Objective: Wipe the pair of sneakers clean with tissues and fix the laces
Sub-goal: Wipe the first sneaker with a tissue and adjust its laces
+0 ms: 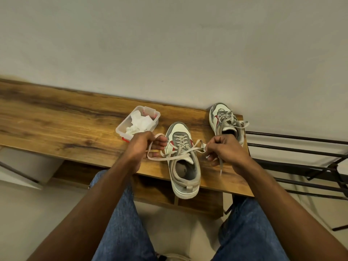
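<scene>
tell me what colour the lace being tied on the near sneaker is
Light grey lace, seen in the head view.

Grey-white-red sneakers (183, 159); brown wood-grain table (56, 119)

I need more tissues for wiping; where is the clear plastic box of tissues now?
In the head view, the clear plastic box of white tissues stands on the wooden bench, just beyond the left hand and left of the nearer grey-and-white sneaker.

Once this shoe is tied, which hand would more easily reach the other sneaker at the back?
Probably the right hand. It holds a lace end just in front of the far sneaker, which sits at the table's right end. The left hand holds the other lace beyond the near sneaker, beside the tissue box.
</scene>
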